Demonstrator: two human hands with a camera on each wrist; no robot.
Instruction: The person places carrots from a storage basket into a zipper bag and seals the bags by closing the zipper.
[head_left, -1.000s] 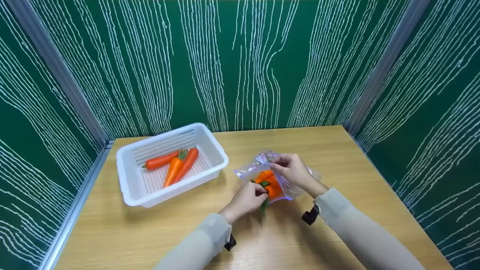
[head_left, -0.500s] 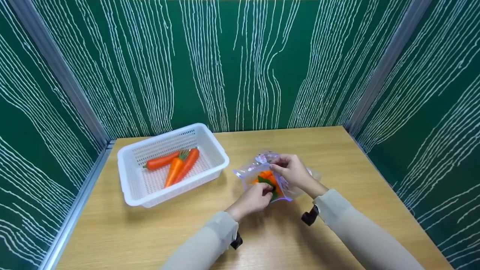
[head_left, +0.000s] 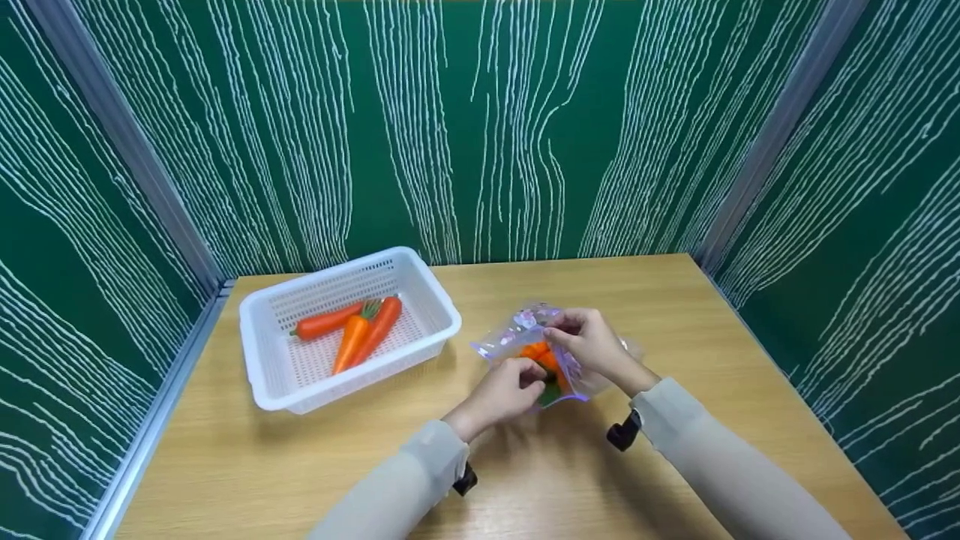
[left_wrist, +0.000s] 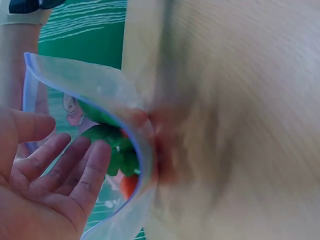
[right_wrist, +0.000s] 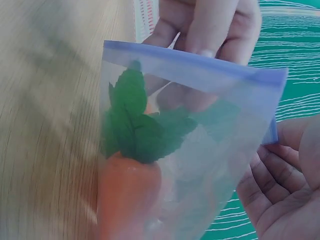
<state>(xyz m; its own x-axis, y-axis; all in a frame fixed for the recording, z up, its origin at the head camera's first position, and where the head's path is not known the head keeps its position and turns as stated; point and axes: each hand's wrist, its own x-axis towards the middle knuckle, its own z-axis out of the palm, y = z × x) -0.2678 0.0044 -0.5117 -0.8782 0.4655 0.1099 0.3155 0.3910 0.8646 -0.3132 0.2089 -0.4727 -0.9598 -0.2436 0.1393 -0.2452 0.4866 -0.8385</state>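
A clear zip bag with a purple-blue zip rim and printed patches lies on the table, its mouth spread toward me. Inside is an orange vegetable with green leaves at its top, in the right wrist view. My right hand pinches the bag's rim at one corner. The left hand reaches into the mouth; its fingers are loosely bent beside the leaves, thumb apart, holding nothing. Part of the orange vegetable is hidden behind the left hand in the head view.
To the left stands a white perforated basket holding orange-red carrots. Green walls with white streaks rise around the wooden table. A dark wrist device sits below the right sleeve.
The left hand has moved the green leaves from the bag's near edge into its mouth and loosened its fingers from them. The right hand stays at the rim.
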